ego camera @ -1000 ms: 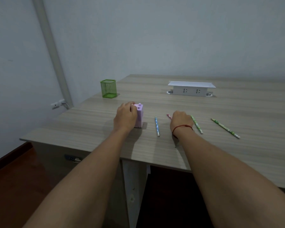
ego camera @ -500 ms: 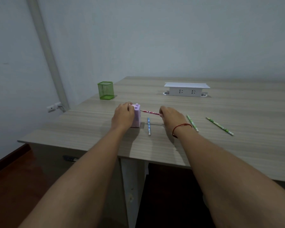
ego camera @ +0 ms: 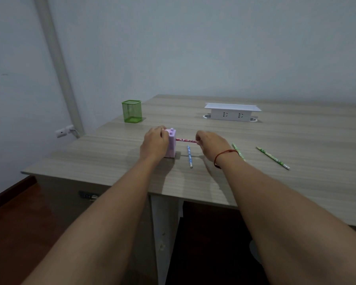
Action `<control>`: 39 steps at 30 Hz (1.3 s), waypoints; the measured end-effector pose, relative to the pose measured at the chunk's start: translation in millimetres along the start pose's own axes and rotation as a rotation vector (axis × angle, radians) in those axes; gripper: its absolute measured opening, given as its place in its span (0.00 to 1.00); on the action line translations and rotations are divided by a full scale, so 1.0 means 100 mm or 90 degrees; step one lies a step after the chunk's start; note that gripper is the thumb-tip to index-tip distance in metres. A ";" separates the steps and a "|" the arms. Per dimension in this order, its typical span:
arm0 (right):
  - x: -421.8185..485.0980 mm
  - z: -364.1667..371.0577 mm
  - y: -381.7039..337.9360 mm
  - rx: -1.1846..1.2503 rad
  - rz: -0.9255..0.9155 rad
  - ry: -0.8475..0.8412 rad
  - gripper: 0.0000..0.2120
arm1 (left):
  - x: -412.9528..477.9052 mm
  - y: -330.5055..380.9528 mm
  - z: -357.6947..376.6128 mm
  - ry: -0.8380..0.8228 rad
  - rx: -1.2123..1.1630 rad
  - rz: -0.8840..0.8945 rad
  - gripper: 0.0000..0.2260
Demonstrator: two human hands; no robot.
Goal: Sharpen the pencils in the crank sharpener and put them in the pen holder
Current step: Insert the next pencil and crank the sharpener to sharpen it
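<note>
Left hand [ego camera: 154,144]: fingers curled round left side of purple crank sharpener [ego camera: 171,145], standing toward desk [ego camera: 111,153] front edge, left of middle. Crank hidden.
Right hand [ego camera: 212,145]: fingertips pinch end of red pencil [ego camera: 186,140], held level, other end at sharpener's right face.
Blue pencil [ego camera: 190,156] flat on desk below it.
Two green pencils [ego camera: 272,157] flat further right.
Green mesh pen holder [ego camera: 132,111] upright by far left corner.

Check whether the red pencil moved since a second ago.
Yes. The red pencil went left: it lay right of the blue pencil, now its tip meets the sharpener, pinched by the right hand.
</note>
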State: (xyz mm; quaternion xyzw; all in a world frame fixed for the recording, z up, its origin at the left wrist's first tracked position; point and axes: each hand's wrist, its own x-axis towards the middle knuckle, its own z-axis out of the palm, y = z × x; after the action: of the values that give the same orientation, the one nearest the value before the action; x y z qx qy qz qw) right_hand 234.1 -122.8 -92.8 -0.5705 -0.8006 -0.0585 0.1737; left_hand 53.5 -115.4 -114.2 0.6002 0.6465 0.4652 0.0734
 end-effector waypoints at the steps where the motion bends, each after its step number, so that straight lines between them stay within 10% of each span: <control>1: 0.02 0.02 -0.03 -0.005 -0.002 0.003 0.09 | -0.01 0.00 0.00 0.003 0.004 0.004 0.16; 26: 0.16 0.16 -0.40 -0.089 0.013 0.044 0.14 | -0.01 0.06 -0.09 -0.006 -0.054 -0.008 0.15; 39: 0.24 0.14 -0.76 0.017 -0.107 -0.102 0.45 | -0.10 -0.53 -0.35 -0.170 0.087 0.023 0.08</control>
State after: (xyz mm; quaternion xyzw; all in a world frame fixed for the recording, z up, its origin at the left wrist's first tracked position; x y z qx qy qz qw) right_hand 153.7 -123.7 -89.4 -0.5020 -0.8576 -0.0166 0.1108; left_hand -3.4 -133.9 -136.0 0.6719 0.6503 0.3374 0.1088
